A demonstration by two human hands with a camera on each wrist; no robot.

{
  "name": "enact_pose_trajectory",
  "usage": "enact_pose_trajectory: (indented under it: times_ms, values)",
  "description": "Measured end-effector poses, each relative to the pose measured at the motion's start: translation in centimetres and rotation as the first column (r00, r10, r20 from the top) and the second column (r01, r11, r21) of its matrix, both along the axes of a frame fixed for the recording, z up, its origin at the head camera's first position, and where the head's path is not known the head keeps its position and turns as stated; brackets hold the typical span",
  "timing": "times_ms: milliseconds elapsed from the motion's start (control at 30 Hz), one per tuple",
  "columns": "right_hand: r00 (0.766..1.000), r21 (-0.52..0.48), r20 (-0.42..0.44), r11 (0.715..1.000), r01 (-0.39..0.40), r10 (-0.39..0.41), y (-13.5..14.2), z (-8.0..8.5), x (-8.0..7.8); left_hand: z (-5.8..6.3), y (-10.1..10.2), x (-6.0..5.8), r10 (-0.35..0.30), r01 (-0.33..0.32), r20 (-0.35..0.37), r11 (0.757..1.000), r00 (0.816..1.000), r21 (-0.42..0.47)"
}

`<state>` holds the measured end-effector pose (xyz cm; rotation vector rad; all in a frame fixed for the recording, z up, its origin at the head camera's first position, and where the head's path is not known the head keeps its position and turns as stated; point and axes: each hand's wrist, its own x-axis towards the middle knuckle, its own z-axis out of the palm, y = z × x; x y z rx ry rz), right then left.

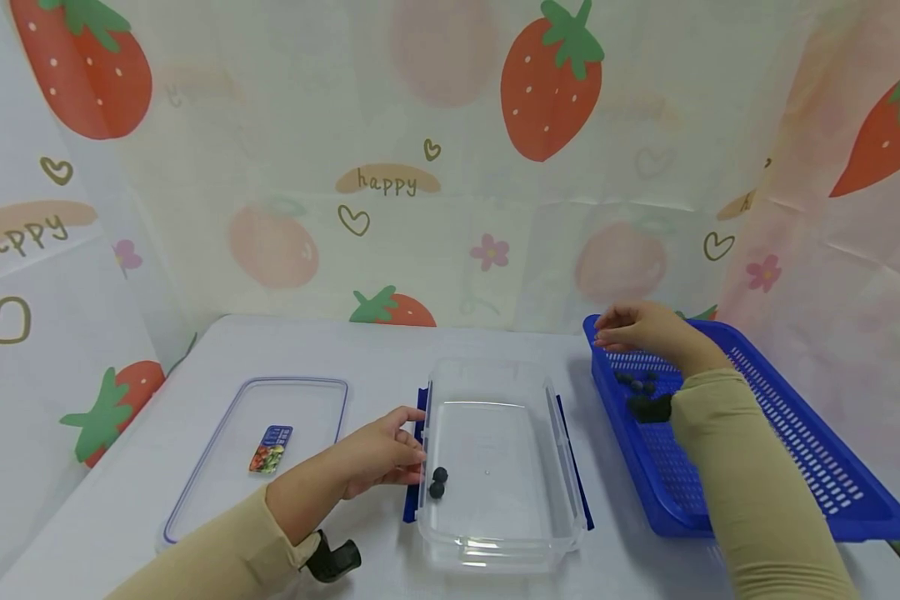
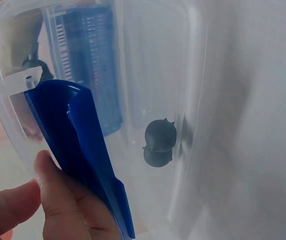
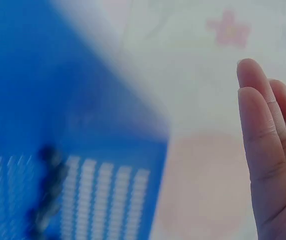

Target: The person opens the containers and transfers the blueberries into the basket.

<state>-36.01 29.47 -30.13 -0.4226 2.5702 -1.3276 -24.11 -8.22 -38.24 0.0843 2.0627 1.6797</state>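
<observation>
Two small dark round balls, blueberry-like (image 1: 437, 483), lie against each other inside a clear plastic container (image 1: 487, 475), by its left wall. Little points show on their skins in the left wrist view. My left hand (image 1: 382, 452) touches that wall, its fingers against the blue side latch (image 2: 77, 135); the thumb stands apart from the latch. Over the far left corner of a blue basket (image 1: 667, 492) is my right hand (image 1: 648, 332), fingers loosely bent, with nothing visible in them. Several more dark balls (image 1: 636, 383) sit in the basket beneath it.
A clear lid with a blue-purple rim (image 1: 251, 379) lies at the left, bearing a colourful label (image 1: 271, 449). Another blue latch (image 1: 574, 462) hangs off the container's right side. A strawberry-printed curtain (image 1: 420, 108) stands behind the white table (image 1: 375, 342).
</observation>
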Motion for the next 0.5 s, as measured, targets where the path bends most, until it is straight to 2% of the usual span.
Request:
enact_pose_trajectory:
  times_ms: [233, 367, 500]
  values:
    - [0.989, 0.123, -0.043, 0.983, -0.135, 0.141, -5.6, 1.2, 0.4, 0.0, 0.0, 0.1, -0.003, 0.003, 0.0, 1.0, 1.0, 0.003]
    - [0.974, 0.142, -0.021, 0.965, -0.222, 0.227, -8.9, 1.4, 1.2, 0.1, 0.0, 0.1, -0.006, 0.006, 0.003, 1.0, 1.0, 0.002]
    - [0.948, 0.167, 0.027, 0.933, -0.317, 0.317, -12.1, 0.6, 2.2, 0.2, -0.1, 0.1, -0.008, 0.008, 0.007, 1.0, 1.0, 0.004]
